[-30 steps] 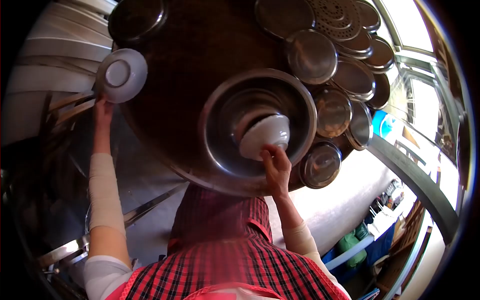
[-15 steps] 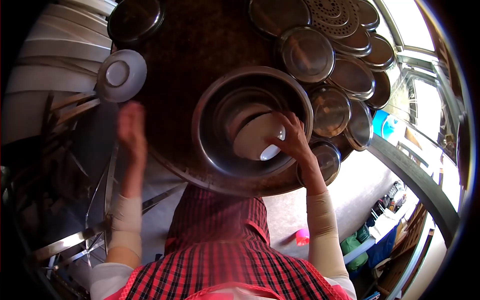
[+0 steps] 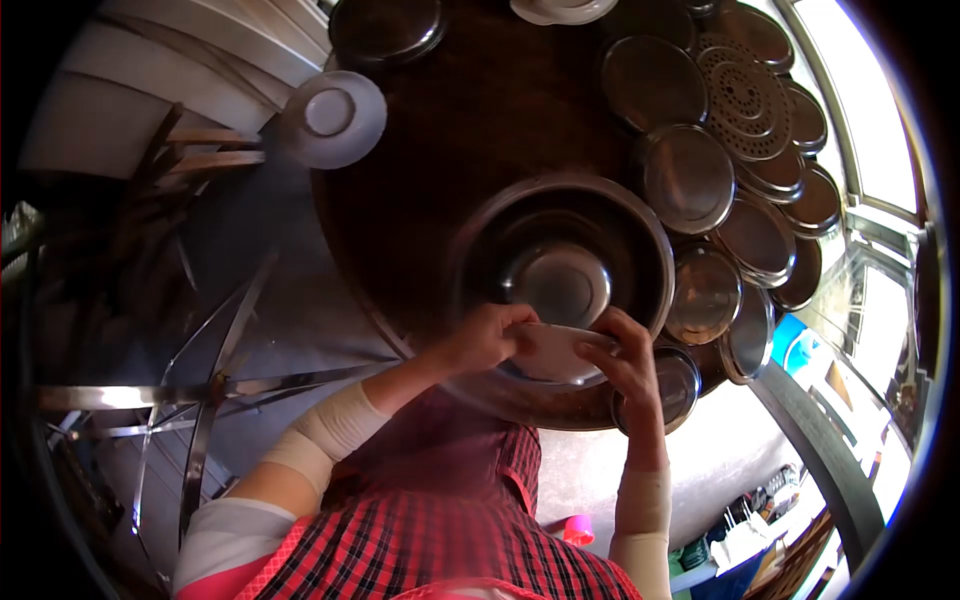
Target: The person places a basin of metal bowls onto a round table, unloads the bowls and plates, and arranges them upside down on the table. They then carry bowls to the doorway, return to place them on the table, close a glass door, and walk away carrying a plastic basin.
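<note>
The left hand point(image 3: 488, 338) had just joined the right hand point(image 3: 628, 358), making the work on the white bowl point(image 3: 552, 357) two-handed: both grips held it, one at its nine o'clock, one at three. It was tilted above the six o'clock side of the steel basin point(image 3: 657, 240). Half a second earlier, the right hand alone held it inside; the upturned bowl point(image 3: 333, 145) remained at ten o'clock on the bench point(image 3: 450, 130).

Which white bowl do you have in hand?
The white bowl between left hand and right hand, at the metal basin's near side; the overturned bowl at left and cropped white dish at top lie apart.
</note>
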